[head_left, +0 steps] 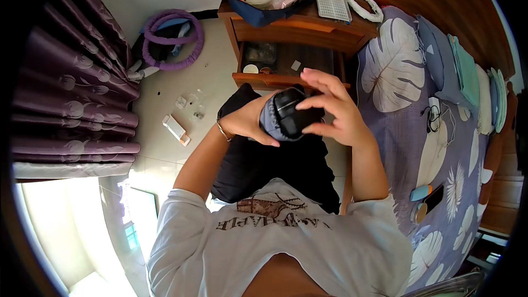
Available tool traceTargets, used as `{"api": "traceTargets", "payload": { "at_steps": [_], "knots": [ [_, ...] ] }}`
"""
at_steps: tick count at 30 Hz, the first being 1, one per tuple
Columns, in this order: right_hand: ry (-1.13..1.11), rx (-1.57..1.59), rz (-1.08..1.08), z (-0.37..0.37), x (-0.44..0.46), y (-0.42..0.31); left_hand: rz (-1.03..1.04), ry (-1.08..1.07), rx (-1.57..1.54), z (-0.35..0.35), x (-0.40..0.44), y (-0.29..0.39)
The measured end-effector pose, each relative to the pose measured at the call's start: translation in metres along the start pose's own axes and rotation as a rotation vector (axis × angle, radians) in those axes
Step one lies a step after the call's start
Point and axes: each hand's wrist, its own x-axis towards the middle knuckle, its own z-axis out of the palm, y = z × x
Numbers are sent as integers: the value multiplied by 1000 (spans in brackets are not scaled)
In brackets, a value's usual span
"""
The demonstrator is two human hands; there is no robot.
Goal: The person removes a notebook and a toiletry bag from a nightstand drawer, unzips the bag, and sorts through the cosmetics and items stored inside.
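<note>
A rounded black and grey-blue object, perhaps a small pouch or case, is held up over the lap. My left hand wraps round its left side, with the thumb along the lower edge. At its right side is my right hand, its fingers spread and curved, with fingertips at or very near the black part. Whether those fingertips touch it is hard to tell. Behind the hands, an open drawer holds a round white item and a small white piece.
A dark blue bag full of small items stands on the wooden cabinet beside a white tray. Purple rings and a white box lie on the floor. At right is a bed with pillows, a phone and cables.
</note>
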Motion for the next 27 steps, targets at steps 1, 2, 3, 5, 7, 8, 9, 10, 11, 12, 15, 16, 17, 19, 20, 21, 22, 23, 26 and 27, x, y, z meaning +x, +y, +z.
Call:
{"api": "traceTargets", "payload": {
  "at_steps": [1, 2, 3, 5, 7, 8, 9, 10, 11, 12, 15, 16, 17, 19, 20, 21, 22, 23, 26, 27],
  "knots": [
    [-2, -78, 73, -5, 1, 1, 39, 130, 104, 3, -2, -3],
    [26, -93, 173, -6, -4, 7, 42, 241, 161, 6, -1, -4],
    [24, -96, 170, -1, -6, 4, 45, 352, 218, 7, -1, -5],
    [193, 40, 347, 16, -7, -4, 62, 400, 304, 7, 1, -1],
    [298, 3, 406, 27, -13, 7, 72, 447, 385, 10, 3, 5],
    [341, 10, 413, 30, -17, 14, 115, 461, 464, 13, 3, 9],
    [383, 17, 423, 31, -18, 16, 157, 474, 541, 16, 4, 13],
    [389, -18, 393, 30, -17, 13, 210, 466, 571, 17, 3, 17],
    [388, -18, 392, 29, -17, 9, 210, 466, 571, 16, 2, 15],
    [420, 87, 390, 30, -17, 6, 291, 453, 660, 12, 0, 10],
    [465, 308, 345, 30, -15, -3, 428, 456, 784, 5, -3, 1],
    [479, 421, 301, 30, -14, -4, 487, 472, 819, 4, -3, 1],
    [479, 420, 300, 30, -13, -6, 488, 472, 819, 4, -4, 3],
    [510, 523, 241, 28, -13, -9, 462, 526, 929, 7, -3, 14],
    [511, 517, 239, 28, -14, -9, 487, 541, 965, 8, -2, 14],
    [512, 514, 206, 27, -15, -8, 496, 541, 964, 9, -1, 15],
    [512, 511, 176, 26, -16, -7, 489, 558, 995, 12, -2, 17],
    [511, 508, 174, 26, -17, -7, 480, 573, 1026, 13, -4, 18],
    [472, 492, 80, 24, -21, -8, 418, 496, 1031, 13, -13, 21],
    [463, 501, 55, 23, -21, -9, 432, 473, 1022, 10, -16, 17]
  ]
}}
